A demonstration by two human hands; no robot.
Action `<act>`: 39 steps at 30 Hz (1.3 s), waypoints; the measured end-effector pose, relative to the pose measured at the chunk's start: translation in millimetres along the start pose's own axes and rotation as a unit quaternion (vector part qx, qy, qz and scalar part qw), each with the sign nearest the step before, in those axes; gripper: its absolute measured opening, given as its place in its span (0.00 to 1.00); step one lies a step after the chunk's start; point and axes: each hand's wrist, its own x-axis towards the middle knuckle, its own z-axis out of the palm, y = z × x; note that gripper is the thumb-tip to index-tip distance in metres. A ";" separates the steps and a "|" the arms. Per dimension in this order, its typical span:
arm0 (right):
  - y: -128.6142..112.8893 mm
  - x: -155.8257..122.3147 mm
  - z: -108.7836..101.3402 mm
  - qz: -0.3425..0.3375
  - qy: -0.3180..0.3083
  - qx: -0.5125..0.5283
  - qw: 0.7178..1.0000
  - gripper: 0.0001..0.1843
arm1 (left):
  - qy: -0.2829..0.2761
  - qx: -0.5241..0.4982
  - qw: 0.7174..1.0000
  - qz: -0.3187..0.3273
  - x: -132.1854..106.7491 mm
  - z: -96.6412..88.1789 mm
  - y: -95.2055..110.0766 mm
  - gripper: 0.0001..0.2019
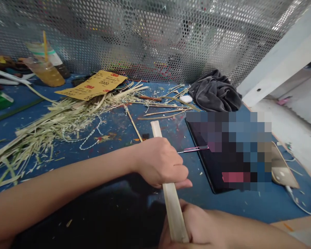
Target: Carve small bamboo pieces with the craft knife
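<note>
Pale strip (174, 211) slants above the blue table (257, 204), left hand (162, 160) clenched around its middle, right hand (197, 224) gripping its near end, and its edge could cut skin if either grip slides.

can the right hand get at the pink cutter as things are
Probably not yet: the right hand grips the pale strip. Once freed, its way to the pink cutter looks clear.

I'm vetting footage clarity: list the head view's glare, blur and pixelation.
Head view: coarse pixel blocks hide much of the dark flat device; glare streaks the perforated metal sheet at upper right; things behind it look blurred; the pale strip looks fairly clear.
</note>
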 end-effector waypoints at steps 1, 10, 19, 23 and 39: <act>0.9 0.4 -0.4 0.007 -0.001 -0.029 1.000 0.24 | 0.001 -0.005 1.000 -0.004 -0.1 1.2 0.4 0.21; 51.8 -23.7 9.6 0.146 -0.086 -0.164 0.972 0.26 | 0.020 -0.047 0.998 -0.037 -2.3 9.2 6.6 0.21; 43.6 -10.2 5.9 0.101 -0.097 -0.200 0.970 0.25 | 0.026 -0.132 0.989 -0.069 -2.3 25.4 16.1 0.25; 26.7 -10.5 -0.3 0.066 -0.063 -0.151 0.984 0.25 | 0.002 -0.082 0.995 -0.050 -4.2 16.6 8.2 0.24; 11.0 -12.7 -4.6 0.049 0.002 -0.038 0.998 0.25 | -0.124 0.107 0.986 -0.011 10.0 -43.8 5.3 0.21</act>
